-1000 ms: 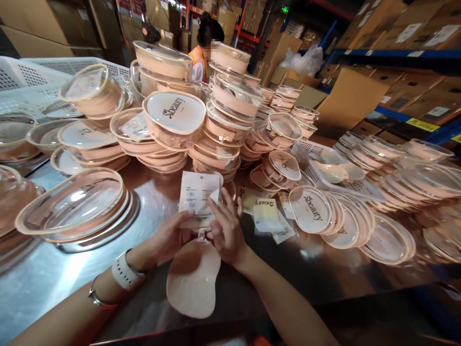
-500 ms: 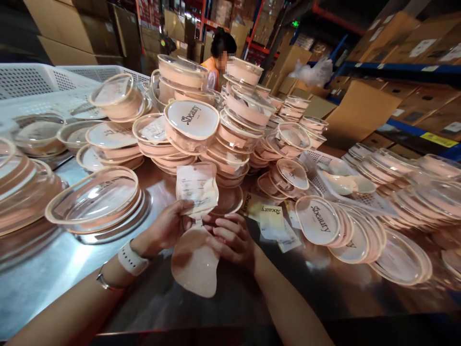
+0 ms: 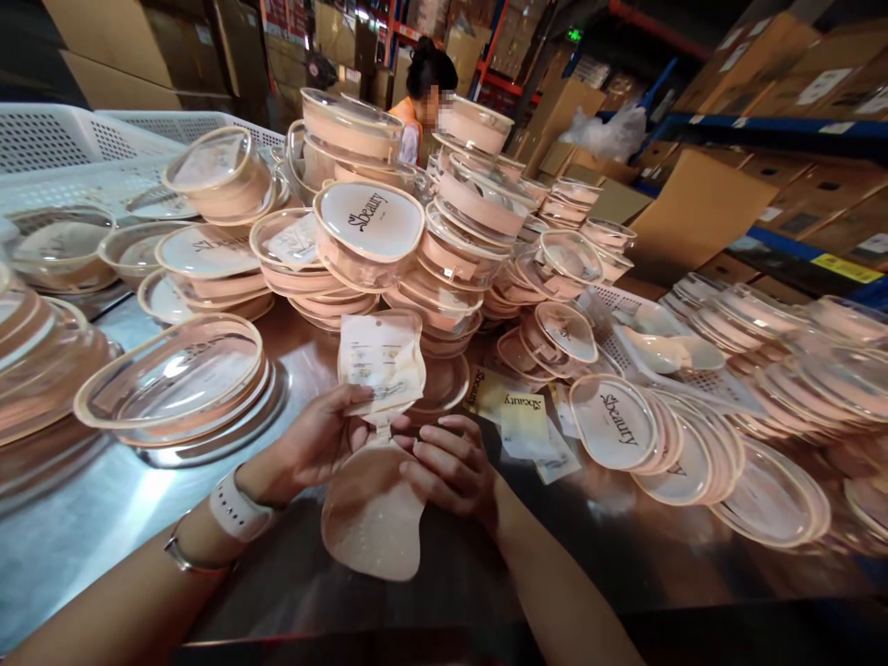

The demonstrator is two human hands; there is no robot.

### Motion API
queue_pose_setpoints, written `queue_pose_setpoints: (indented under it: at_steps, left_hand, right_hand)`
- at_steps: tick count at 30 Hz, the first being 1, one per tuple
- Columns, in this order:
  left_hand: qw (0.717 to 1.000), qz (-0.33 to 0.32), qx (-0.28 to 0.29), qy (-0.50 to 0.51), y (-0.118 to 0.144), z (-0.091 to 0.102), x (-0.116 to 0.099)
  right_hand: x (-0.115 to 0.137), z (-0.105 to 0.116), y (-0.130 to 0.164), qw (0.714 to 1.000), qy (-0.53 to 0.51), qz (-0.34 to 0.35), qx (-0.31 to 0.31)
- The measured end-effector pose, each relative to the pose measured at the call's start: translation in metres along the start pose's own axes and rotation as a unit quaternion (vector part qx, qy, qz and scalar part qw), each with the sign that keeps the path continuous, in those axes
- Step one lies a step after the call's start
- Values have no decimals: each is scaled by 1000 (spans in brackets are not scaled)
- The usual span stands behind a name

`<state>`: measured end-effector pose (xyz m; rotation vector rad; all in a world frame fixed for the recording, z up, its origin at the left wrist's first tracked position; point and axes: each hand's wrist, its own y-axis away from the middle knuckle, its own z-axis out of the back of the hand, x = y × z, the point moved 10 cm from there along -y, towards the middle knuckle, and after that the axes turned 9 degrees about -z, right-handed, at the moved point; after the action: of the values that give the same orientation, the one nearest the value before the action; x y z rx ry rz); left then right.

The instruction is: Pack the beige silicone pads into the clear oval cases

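Holding pad pair (image 3: 375, 499) w/ card (image 3: 380, 363), lidded cases (image 3: 367, 231) stacked behind

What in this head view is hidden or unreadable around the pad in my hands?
- Print on the card: too small to read, head view.
- Clasp joining the pads: covered by the left hand and right hand.
- Contents of the stacked cases: blocked by lids and neighbouring cases.
- Co-worker: mostly behind the stacks.
- Right-side lids: blurred at the edge.

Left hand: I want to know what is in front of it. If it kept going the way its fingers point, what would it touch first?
Probably the right hand, just past the pad it pinches; depth is unclear.
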<state>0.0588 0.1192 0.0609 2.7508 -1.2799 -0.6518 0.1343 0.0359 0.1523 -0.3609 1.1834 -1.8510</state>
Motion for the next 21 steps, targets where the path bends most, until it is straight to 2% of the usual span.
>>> queue_pose_setpoints:
  at_steps: [7,9,12,14,17,19,21]
  left_hand:
    - [1000,-4,1,-24,-2,2,-2]
    - [999,-14,-5,-40,-4,4,-2]
    - [989,-109,-44,-95,-10,10,-16]
    - [969,-185,-66,-148,-10,13,-29]
    - [958,-205,-53,-192,-13,10,-28]
    - [960,-199,-42,-194,-15,10,-25]
    - [958,-202,-35,-198,-16,10,-24]
  right_hand:
    - [2,2,0,1000,-6,0,-9]
    - [-3,-3,2,999,-13,-29,11]
    - [-33,-13,7,979,-83,-181,32]
    - [-58,-23,17,938,-145,-312,34]
    - [-87,-35,39,866,-173,-468,26]
    - [-94,-37,48,837,-185,-514,8]
    - [-92,-40,47,834,-210,-510,5]
